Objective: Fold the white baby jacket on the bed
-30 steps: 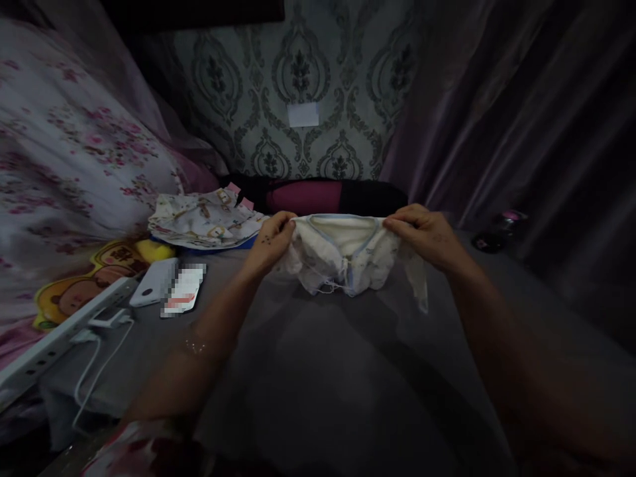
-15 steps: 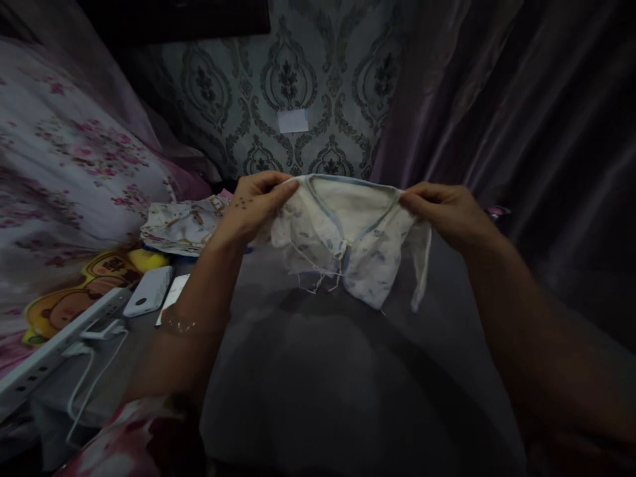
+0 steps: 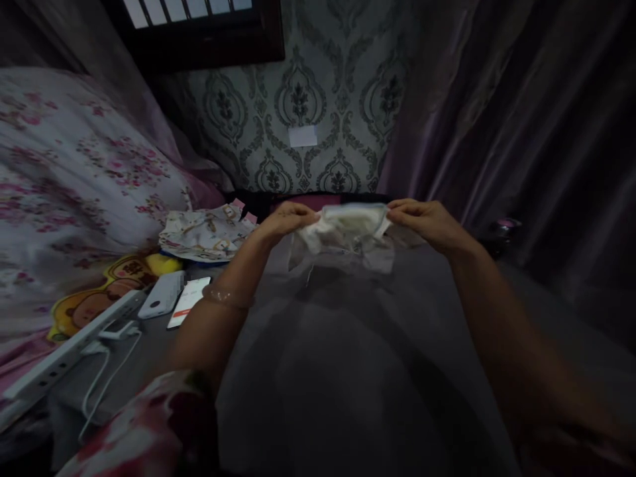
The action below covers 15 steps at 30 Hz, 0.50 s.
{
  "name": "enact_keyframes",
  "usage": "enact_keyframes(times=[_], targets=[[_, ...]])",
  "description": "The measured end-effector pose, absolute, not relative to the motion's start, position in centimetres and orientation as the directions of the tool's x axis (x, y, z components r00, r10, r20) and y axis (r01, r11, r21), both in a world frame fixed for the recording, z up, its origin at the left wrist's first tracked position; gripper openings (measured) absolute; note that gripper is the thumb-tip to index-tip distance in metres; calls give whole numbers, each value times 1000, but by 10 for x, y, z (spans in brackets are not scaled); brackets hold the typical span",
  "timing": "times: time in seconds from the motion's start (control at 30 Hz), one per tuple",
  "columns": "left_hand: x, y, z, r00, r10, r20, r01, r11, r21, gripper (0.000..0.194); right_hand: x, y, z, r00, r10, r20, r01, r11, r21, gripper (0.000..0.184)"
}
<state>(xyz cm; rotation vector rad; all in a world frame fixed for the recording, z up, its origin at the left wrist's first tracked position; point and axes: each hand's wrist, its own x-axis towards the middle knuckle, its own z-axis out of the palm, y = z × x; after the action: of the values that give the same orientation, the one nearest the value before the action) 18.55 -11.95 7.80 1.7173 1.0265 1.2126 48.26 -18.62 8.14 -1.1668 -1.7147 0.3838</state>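
A small white baby top [image 3: 342, 232] with pale blue edging is stretched between my two hands over the grey surface [image 3: 348, 371]. My left hand [image 3: 288, 220] pinches it at one shoulder, and my right hand [image 3: 422, 218] pinches the opposite shoulder. The lower part of the top is smeared by motion, and a thin tie dangles from its left side. Left of my left hand lies a stack of folded printed baby clothes [image 3: 209, 232].
On the left are a phone with a lit screen [image 3: 189, 301], a pale blue phone case or power bank [image 3: 161, 295], a white power strip [image 3: 74, 351] with plugged cables, and a yellow cartoon cushion [image 3: 89, 305]. Curtains [image 3: 477, 132] hang at the right; patterned wallpaper [image 3: 298, 86] stands behind.
Both hands have moved away from me with the top, and the gap between them is narrower. The top hung open before; now it is swung and bunched. The view has tilted up a little.
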Motion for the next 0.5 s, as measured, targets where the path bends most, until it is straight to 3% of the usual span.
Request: enact_keyframes(times=[0.23, 0.33, 0.43, 0.5], targets=[[189, -115, 79, 183, 927, 327, 218, -362, 906, 15, 486, -179, 77, -32, 875, 483, 468, 440, -766, 29], [190, -116, 82, 233, 902, 363, 159, -404, 901, 19, 487, -180, 76, -80, 887, 455, 464, 437, -771, 30], [191, -113, 79, 299, 886, 353, 135, -406, 904, 20, 486, -177, 72, -63, 873, 483, 413, 464, -784, 29], [193, -109, 74, 218, 913, 345, 199, -387, 900, 17, 485, -176, 68, 4, 850, 527, 447, 469, -761, 28]])
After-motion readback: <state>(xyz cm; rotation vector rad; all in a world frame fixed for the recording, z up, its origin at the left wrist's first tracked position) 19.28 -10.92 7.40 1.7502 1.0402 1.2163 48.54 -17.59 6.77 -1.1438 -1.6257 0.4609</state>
